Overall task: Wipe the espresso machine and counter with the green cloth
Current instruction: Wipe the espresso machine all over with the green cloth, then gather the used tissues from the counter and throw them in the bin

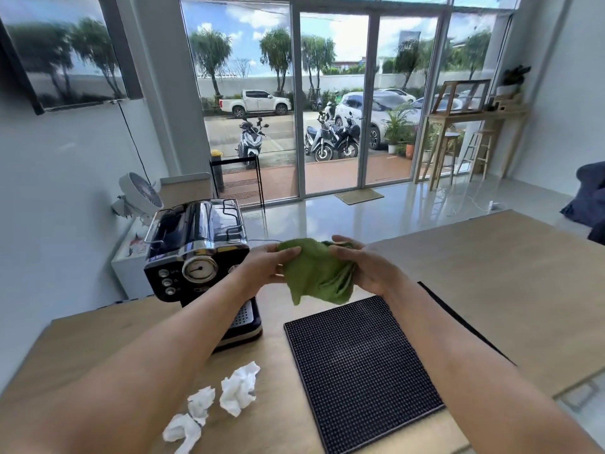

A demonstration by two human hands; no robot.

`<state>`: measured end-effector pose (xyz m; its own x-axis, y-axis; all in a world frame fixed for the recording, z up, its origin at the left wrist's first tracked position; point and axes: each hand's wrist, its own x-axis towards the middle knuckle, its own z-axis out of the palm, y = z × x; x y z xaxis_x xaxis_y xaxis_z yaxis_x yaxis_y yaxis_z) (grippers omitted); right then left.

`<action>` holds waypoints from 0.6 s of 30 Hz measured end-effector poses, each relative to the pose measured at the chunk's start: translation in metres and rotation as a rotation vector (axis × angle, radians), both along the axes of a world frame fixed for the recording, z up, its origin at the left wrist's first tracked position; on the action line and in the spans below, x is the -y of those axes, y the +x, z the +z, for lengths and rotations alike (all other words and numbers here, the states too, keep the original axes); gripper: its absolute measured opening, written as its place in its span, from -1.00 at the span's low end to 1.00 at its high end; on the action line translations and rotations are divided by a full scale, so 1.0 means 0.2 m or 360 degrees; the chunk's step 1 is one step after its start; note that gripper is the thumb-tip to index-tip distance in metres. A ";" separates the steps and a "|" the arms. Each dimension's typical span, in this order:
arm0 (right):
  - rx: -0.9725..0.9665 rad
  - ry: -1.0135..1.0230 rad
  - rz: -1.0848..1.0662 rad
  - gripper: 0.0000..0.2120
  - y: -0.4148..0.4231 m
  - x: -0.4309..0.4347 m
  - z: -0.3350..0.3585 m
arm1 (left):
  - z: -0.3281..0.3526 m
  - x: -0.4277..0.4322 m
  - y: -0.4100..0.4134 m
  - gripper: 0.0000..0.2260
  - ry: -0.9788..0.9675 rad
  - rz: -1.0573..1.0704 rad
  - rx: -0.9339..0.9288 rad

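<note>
The green cloth (316, 273) hangs bunched in the air above the wooden counter (491, 290), held from both sides. My left hand (266, 265) grips its left edge and my right hand (363, 265) grips its right side. The black and chrome espresso machine (196, 253) stands on the counter's left part, just left of my left hand, with a round gauge on its front. The cloth is apart from the machine and the counter.
A black dotted rubber mat (360, 371) lies on the counter below the cloth. Crumpled white tissues (239, 391) lie near the front left. A small white fan (140, 191) stands behind the machine. The counter's right edge drops to the floor.
</note>
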<state>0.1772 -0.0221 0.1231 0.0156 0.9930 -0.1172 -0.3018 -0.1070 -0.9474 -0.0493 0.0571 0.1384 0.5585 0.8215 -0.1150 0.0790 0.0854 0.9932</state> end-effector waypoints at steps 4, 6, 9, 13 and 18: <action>0.0100 -0.0020 -0.0198 -0.54 0.13 0.02 -0.11 | -0.07 0.04 0.11 -0.64 -0.0047 0.0157 0.0036; 0.0115 -0.0029 -0.0292 -0.62 0.16 0.03 -0.18 | -0.11 0.08 0.14 -0.67 -0.0071 0.0187 -0.0001; 0.0199 -0.0121 -0.0353 -0.68 0.18 0.06 -0.30 | -0.20 0.14 0.15 -0.73 -0.0088 0.0177 -0.0120; 0.0378 -0.0225 -0.0175 -0.83 0.21 0.15 -0.44 | -0.34 0.26 0.11 -0.76 -0.0126 0.0132 -0.0390; 0.0564 -0.0384 0.0283 -0.77 0.25 0.30 -0.54 | -0.51 0.47 0.06 -0.75 -0.0443 -0.0064 -0.0570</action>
<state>0.2267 -0.0820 0.0142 -0.0718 0.9289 -0.3634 0.0789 -0.3579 -0.9304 -0.0379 -0.0359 0.0366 0.4741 0.7103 -0.5203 0.4221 0.3353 0.8423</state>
